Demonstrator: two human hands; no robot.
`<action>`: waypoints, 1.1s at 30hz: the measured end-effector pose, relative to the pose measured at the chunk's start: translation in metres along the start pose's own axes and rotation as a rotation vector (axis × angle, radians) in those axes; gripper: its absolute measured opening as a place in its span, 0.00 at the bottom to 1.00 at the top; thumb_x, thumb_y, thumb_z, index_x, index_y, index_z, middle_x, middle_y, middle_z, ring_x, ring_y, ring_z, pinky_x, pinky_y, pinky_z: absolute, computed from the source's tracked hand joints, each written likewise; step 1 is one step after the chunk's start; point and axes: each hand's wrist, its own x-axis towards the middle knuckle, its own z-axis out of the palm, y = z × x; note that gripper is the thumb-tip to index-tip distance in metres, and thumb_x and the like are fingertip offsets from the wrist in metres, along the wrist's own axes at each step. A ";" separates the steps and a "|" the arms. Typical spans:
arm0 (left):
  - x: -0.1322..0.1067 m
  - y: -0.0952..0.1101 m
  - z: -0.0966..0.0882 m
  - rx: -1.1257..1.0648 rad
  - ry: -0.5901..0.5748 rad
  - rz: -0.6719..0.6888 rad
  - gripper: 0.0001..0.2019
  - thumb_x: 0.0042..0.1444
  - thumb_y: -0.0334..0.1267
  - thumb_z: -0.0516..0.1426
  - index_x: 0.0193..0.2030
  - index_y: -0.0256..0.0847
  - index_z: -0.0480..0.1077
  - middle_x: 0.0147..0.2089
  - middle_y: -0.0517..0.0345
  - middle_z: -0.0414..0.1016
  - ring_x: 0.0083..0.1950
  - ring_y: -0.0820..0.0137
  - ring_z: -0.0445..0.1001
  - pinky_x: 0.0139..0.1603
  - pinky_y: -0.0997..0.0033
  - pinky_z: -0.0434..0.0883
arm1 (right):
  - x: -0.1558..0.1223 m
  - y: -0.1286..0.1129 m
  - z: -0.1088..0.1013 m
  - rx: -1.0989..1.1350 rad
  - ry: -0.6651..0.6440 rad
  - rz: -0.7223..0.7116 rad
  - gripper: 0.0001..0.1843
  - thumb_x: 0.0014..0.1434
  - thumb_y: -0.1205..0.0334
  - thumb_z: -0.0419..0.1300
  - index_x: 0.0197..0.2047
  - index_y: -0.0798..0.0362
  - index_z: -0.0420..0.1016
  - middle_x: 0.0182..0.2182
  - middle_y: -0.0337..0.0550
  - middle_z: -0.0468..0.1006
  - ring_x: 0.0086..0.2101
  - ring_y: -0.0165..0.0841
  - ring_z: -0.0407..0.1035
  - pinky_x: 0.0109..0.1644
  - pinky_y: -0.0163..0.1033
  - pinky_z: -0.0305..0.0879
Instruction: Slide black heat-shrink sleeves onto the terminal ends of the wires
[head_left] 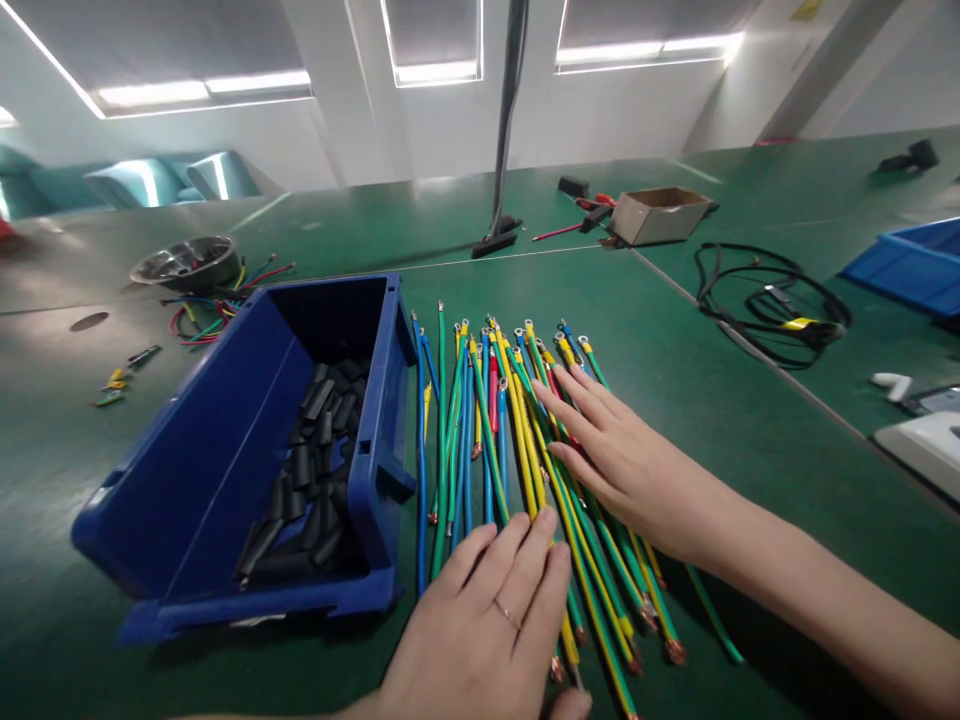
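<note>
Wires (480,420), head view: a loose fan of blue, green, yellow, red and yellow-green lengths lies on the green worktop (675,380), just right of a blue bin (225,470). We note metal lugs at both ends. The far ends line up roughly level, and the near ends splay toward us.

Left hand (487,630): it comes in from the bottom edge, palm down. Its fingers (525,560) are straight and close together, laid flat across the near part of the fan. Nothing is gripped. We judge the flat palm pins the wires against the worktop rather than lifting any.

Right hand (630,460): it reaches in from the right, also palm down. Its fingers (581,400) are stretched out and slightly spread over the yellow-green wires at the right side of the fan. No wire is pinched between thumb and fingertip. We read the spread as a way to cover several wires at once.

The bin, tilted with its open front toward us, holds short black sleeves (315,470). It sits touching or just beside the leftmost blue wire, within easy reach of the left hand.

Further off are a steel bowl (186,262) with stray wires beside it, a cardboard box (660,213), a coiled black cable (772,300) and a blue tray (907,265), all well apart from the hands.
</note>
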 end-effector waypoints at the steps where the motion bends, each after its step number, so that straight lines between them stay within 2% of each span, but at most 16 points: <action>1: 0.000 0.000 -0.001 0.008 0.002 -0.014 0.26 0.69 0.54 0.49 0.55 0.35 0.76 0.58 0.50 0.80 0.59 0.62 0.73 0.60 0.64 0.62 | 0.000 -0.001 0.001 0.003 0.001 0.001 0.31 0.74 0.53 0.39 0.76 0.49 0.50 0.74 0.51 0.49 0.72 0.46 0.36 0.72 0.60 0.50; 4: -0.002 0.001 -0.001 0.043 0.013 -0.015 0.27 0.67 0.58 0.50 0.53 0.37 0.77 0.55 0.50 0.81 0.57 0.60 0.72 0.60 0.63 0.62 | -0.001 -0.005 0.002 0.007 0.002 0.011 0.29 0.73 0.56 0.40 0.74 0.43 0.55 0.74 0.48 0.52 0.72 0.50 0.35 0.70 0.65 0.51; 7: -0.005 0.002 -0.001 0.060 0.060 0.030 0.26 0.68 0.57 0.50 0.49 0.37 0.77 0.52 0.50 0.82 0.57 0.59 0.72 0.61 0.61 0.62 | -0.002 -0.008 0.003 0.006 0.007 0.049 0.30 0.72 0.49 0.43 0.73 0.44 0.57 0.74 0.49 0.52 0.72 0.53 0.38 0.70 0.67 0.51; 10: -0.005 0.002 0.000 0.062 0.094 0.064 0.24 0.70 0.56 0.49 0.44 0.38 0.77 0.50 0.50 0.83 0.56 0.58 0.73 0.61 0.60 0.64 | -0.002 -0.011 0.003 0.007 0.005 0.078 0.33 0.71 0.43 0.45 0.74 0.45 0.56 0.74 0.50 0.51 0.72 0.53 0.38 0.70 0.68 0.49; 16: -0.006 0.003 0.003 0.043 0.117 0.047 0.24 0.70 0.57 0.49 0.41 0.40 0.76 0.49 0.51 0.83 0.56 0.57 0.75 0.59 0.60 0.65 | -0.001 -0.015 0.002 0.008 -0.009 0.067 0.30 0.71 0.51 0.44 0.75 0.39 0.51 0.75 0.45 0.45 0.72 0.55 0.34 0.69 0.71 0.46; 20: -0.007 0.003 0.004 0.048 0.082 0.038 0.25 0.70 0.58 0.48 0.45 0.40 0.77 0.52 0.53 0.83 0.57 0.58 0.74 0.58 0.59 0.65 | -0.002 -0.014 0.002 -0.005 -0.017 0.025 0.30 0.72 0.53 0.43 0.75 0.43 0.53 0.75 0.48 0.45 0.72 0.53 0.33 0.70 0.70 0.45; 25: -0.006 0.003 0.000 0.044 0.008 -0.015 0.26 0.69 0.55 0.48 0.55 0.36 0.75 0.58 0.49 0.80 0.61 0.61 0.71 0.60 0.60 0.62 | -0.002 -0.013 0.005 -0.024 0.004 0.016 0.34 0.70 0.40 0.44 0.73 0.47 0.58 0.74 0.50 0.47 0.73 0.51 0.34 0.70 0.69 0.44; 28: -0.006 0.003 -0.003 0.019 -0.042 -0.036 0.26 0.68 0.56 0.48 0.57 0.36 0.73 0.60 0.50 0.78 0.62 0.61 0.71 0.60 0.61 0.61 | -0.001 -0.013 0.006 -0.020 0.010 0.009 0.36 0.71 0.41 0.44 0.75 0.49 0.53 0.74 0.50 0.48 0.73 0.49 0.36 0.72 0.67 0.43; 31: -0.006 0.002 -0.002 0.010 -0.068 -0.038 0.27 0.67 0.56 0.50 0.59 0.36 0.72 0.62 0.49 0.77 0.63 0.60 0.71 0.60 0.61 0.62 | 0.000 -0.013 0.005 -0.018 0.008 -0.016 0.34 0.72 0.44 0.42 0.76 0.43 0.45 0.74 0.45 0.47 0.73 0.48 0.38 0.71 0.68 0.44; 33: -0.008 0.003 -0.002 0.017 -0.040 -0.028 0.27 0.67 0.57 0.51 0.59 0.37 0.72 0.63 0.48 0.76 0.64 0.59 0.70 0.62 0.62 0.62 | 0.000 -0.013 0.006 -0.019 0.005 -0.035 0.32 0.72 0.45 0.42 0.76 0.37 0.45 0.75 0.42 0.46 0.72 0.49 0.41 0.70 0.69 0.46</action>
